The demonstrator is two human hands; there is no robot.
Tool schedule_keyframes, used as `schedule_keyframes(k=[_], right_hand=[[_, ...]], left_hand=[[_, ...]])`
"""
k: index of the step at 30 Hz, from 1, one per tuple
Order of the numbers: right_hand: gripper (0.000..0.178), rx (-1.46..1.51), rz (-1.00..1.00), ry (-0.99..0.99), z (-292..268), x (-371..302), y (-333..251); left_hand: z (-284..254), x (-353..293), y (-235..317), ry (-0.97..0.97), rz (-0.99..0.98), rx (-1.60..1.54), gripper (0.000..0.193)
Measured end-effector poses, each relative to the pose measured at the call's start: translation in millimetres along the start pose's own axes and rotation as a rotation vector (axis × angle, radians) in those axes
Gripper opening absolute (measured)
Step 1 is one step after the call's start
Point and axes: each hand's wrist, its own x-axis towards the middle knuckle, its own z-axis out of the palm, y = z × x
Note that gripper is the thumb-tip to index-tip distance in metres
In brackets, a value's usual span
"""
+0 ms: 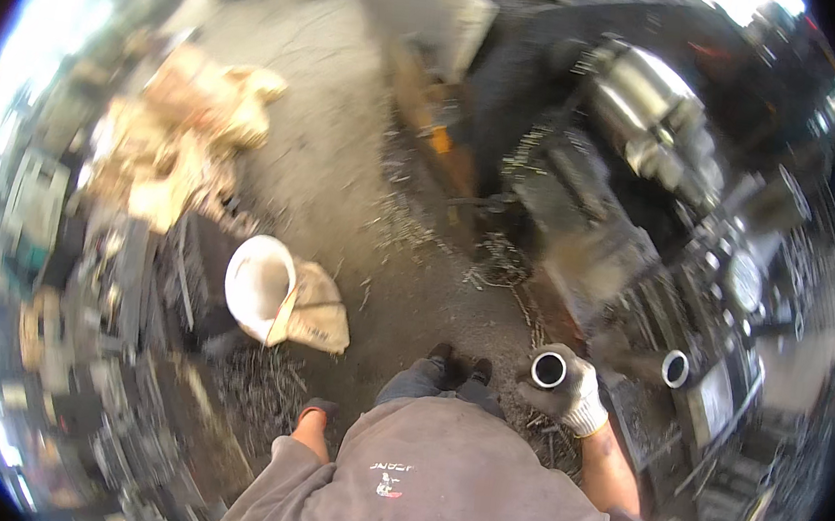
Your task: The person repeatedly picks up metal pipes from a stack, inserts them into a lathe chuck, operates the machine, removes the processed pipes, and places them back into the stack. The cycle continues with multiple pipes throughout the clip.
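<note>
My right hand (pixel 577 394), in a dirty white knit glove, is closed around a short metal tube (pixel 548 371). The tube's bright round rim and dark bore point up at me. A second tube (pixel 674 369) with a similar bright rim lies on the machine just right of that hand. My left hand (pixel 319 408) hangs low beside my body in a dark glove. Only a small part of it shows, and its fingers are hidden. A lathe with a large shiny chuck (pixel 649 102) stands ahead on the right.
Metal shavings (pixel 406 221) litter the concrete floor (pixel 326 116). A white round container (pixel 259 286) stands against a tan sack (pixel 315 316) on the left, with crumpled sacks (pixel 191 103) beyond it. Dark metal stock (pixel 149 285) crowds the left side. Much of the picture is motion-blurred.
</note>
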Motion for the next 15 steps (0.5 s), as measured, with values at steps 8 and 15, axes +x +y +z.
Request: schedule_keyframes(k=[8,15], right_hand=[[0.033,-0.43,-0.034,-0.282,108,27,32],[0.034,-0.537,-0.266,-0.7,291,54,-45]], left_hand=[[159,-72,-86,0.44,-0.291,-1.029,0.067],[220,-123,-92,0.433,-0.269,-1.32,0.059]])
